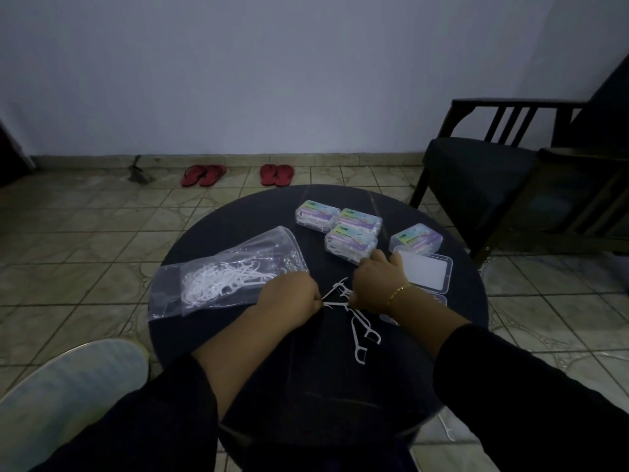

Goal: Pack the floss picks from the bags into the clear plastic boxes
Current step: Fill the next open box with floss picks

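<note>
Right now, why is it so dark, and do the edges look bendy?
Head view: dim, bluish room light; the dark table swallows detail, though the white floss picks and clear bag stand out. Head view: wide lens curves floor tiles at the edges; the hands look slightly soft.

Dim, bluish, wide-angle edge distortion

The bag [218, 277] is thin clear plastic, glossy and wrinkled. The floss picks [357, 321] are white smooth plastic. The boxes [354, 233] are clear hard plastic — shiny. The table [211, 335] top is dark and matt. The floor [85, 233] tiles look glazed — slightly glossy.
</note>
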`<action>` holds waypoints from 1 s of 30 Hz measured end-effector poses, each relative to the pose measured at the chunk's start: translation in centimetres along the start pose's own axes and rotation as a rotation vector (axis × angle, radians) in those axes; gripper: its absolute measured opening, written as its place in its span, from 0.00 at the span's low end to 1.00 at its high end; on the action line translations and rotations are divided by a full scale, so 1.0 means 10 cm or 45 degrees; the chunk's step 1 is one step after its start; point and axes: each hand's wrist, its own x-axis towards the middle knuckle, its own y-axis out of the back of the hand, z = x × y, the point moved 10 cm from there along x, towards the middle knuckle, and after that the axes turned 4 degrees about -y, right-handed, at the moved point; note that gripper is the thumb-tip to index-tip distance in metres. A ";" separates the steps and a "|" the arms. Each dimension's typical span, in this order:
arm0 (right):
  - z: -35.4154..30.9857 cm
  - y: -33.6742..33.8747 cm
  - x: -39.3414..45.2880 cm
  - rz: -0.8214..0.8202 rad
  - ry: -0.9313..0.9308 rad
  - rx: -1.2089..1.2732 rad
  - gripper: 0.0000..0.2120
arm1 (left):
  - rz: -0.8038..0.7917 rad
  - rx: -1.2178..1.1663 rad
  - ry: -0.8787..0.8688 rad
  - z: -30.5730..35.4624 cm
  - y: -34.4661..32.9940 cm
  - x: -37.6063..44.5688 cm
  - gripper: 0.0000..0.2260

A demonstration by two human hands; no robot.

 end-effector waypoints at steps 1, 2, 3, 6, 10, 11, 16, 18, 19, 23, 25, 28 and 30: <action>0.00 0.00 -0.01 0.015 -0.002 0.015 0.20 | -0.003 0.003 0.003 0.00 0.00 -0.01 0.10; 0.01 0.01 -0.01 0.032 -0.009 0.036 0.20 | -0.007 0.010 0.005 0.01 0.00 -0.01 0.09; 0.02 0.03 -0.02 0.056 -0.016 0.060 0.19 | -0.009 0.025 0.008 0.01 0.01 -0.02 0.09; 0.04 0.13 -0.05 0.133 -0.039 0.139 0.18 | -0.010 0.096 0.011 0.05 0.02 -0.04 0.10; 0.15 0.37 -0.17 0.259 -0.061 0.321 0.12 | 0.038 0.170 -0.017 0.10 0.04 -0.07 0.10; 0.21 0.44 -0.22 0.291 -0.069 0.392 0.11 | 0.036 0.170 -0.011 0.10 0.04 -0.08 0.10; 0.57 0.53 -0.43 0.254 -0.113 0.408 0.09 | 0.015 0.156 0.008 0.10 0.04 -0.10 0.11; 0.71 0.43 -0.49 0.188 -0.151 0.329 0.11 | 0.012 0.141 0.016 0.11 0.03 -0.11 0.10; 0.75 0.36 -0.51 0.150 -0.160 0.290 0.11 | 0.007 0.130 0.022 0.12 0.03 -0.12 0.09; 0.86 0.19 -0.60 0.074 -0.193 0.233 0.12 | -0.006 0.094 0.031 0.17 0.03 -0.17 0.08; 0.93 0.19 -0.64 0.111 -0.218 0.282 0.12 | 0.017 0.045 0.032 0.19 0.06 -0.19 0.07; 1.06 0.22 -0.71 0.203 -0.275 0.368 0.13 | 0.137 -0.009 0.014 0.27 0.21 -0.21 0.07; 1.12 0.21 -0.76 0.226 -0.304 0.381 0.16 | 0.211 -0.070 -0.050 0.40 0.35 -0.21 0.07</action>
